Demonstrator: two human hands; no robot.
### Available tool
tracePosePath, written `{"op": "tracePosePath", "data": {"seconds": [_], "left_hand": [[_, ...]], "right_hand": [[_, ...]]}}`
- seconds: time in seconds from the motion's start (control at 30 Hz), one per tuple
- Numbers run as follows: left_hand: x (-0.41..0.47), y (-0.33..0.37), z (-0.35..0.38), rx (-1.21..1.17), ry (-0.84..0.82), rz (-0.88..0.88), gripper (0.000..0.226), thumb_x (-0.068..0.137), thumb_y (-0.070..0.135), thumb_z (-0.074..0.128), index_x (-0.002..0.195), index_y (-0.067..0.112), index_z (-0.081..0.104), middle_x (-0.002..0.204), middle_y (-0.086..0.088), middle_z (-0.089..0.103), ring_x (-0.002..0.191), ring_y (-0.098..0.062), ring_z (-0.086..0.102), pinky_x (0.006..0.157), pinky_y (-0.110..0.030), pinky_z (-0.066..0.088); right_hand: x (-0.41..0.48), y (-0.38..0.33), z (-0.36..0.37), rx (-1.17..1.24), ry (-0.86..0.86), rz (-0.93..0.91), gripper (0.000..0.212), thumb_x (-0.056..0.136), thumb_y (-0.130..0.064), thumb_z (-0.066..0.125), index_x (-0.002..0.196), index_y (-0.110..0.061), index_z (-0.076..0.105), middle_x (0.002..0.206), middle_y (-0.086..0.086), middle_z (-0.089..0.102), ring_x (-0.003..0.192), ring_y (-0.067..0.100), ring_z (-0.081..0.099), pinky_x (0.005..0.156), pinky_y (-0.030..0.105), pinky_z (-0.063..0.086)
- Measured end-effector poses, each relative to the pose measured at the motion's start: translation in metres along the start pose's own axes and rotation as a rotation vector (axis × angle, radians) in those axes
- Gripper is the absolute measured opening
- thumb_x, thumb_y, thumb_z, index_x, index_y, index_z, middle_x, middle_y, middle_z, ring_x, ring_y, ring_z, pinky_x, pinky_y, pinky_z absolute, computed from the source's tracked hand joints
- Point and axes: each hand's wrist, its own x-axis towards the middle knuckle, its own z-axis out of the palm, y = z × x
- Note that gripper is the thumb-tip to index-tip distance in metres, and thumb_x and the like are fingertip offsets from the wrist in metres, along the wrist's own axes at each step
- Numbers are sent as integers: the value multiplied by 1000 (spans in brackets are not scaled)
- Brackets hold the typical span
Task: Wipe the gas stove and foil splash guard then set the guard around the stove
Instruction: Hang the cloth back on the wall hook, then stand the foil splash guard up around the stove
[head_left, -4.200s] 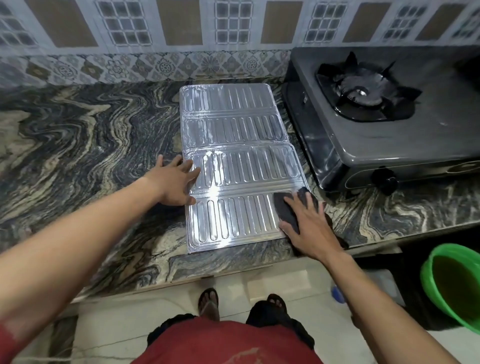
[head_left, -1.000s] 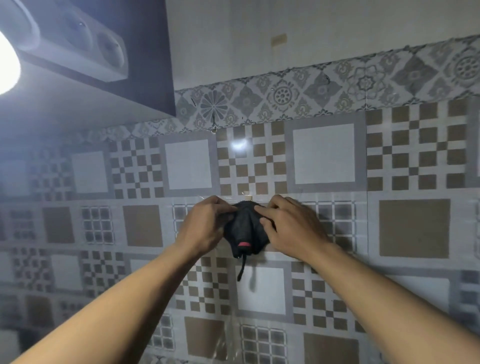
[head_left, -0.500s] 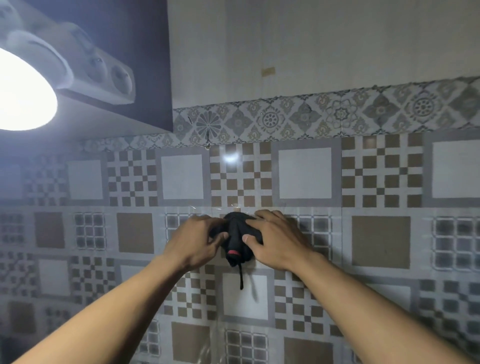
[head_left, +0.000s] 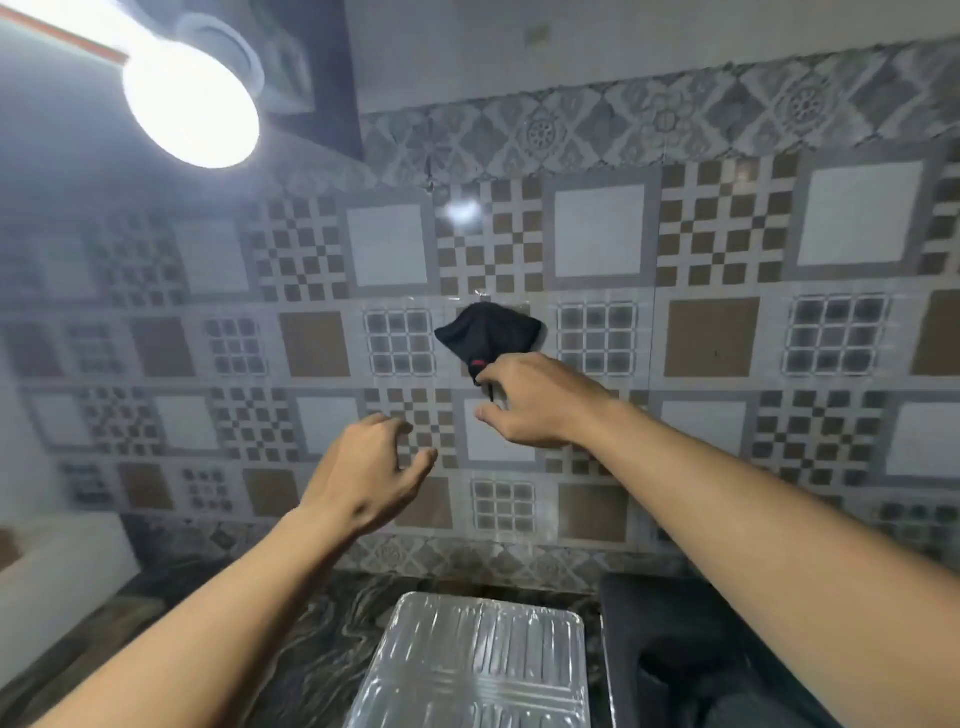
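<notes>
Left hand (head_left: 369, 467) hangs loose in mid-air, fingers half curled, holding nothing. Right hand (head_left: 535, 400) is spread open just under the black cloth (head_left: 488, 332), index tip at its dangling corner. I can't tell if it's actually touching. The cloth hangs on the tiled wall (head_left: 717, 338).

The foil splash guard (head_left: 478, 660) lies flat on the counter (head_left: 311, 649), just beside the gas stove (head_left: 675, 649), not set around it yet.

My worry: snag that corner and the cloth drops onto the foil. Foil also kinks easily if I lift by 1 edge.

Room-wise, the wall is close behind the guard, the lamp (head_left: 192, 109) sits up left, and there's open counter to the left.
</notes>
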Motion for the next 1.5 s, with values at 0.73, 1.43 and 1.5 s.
{"op": "tracePosePath", "data": {"seconds": [0.73, 1.43, 1.5], "left_hand": [[-315, -64, 139, 73, -622, -919, 78, 79, 61, 69, 140, 17, 48, 137, -12, 50, 122, -33, 52, 102, -42, 46], [-309, -69, 142, 25, -604, -1103, 90, 49, 67, 84, 122, 25, 51, 123, -1, 56, 111, -22, 48, 89, -38, 37], [-305, -71, 131, -98, -540, -1124, 83, 45, 61, 89, 107, 26, 45, 112, 0, 62, 98, -20, 53, 77, -35, 39]], "right_hand": [[-44, -104, 336, 39, -855, -486, 59, 84, -37, 68, 138, -20, 53, 131, 12, 63, 117, 30, 59, 97, 34, 48], [-28, -130, 359, 7, -883, -563, 71, 61, -49, 88, 123, -28, 62, 125, 3, 53, 123, 29, 41, 108, 47, 31], [-21, -129, 343, 81, -894, -548, 67, 62, -45, 90, 119, -23, 62, 116, 1, 61, 113, 26, 52, 104, 47, 39]]}}
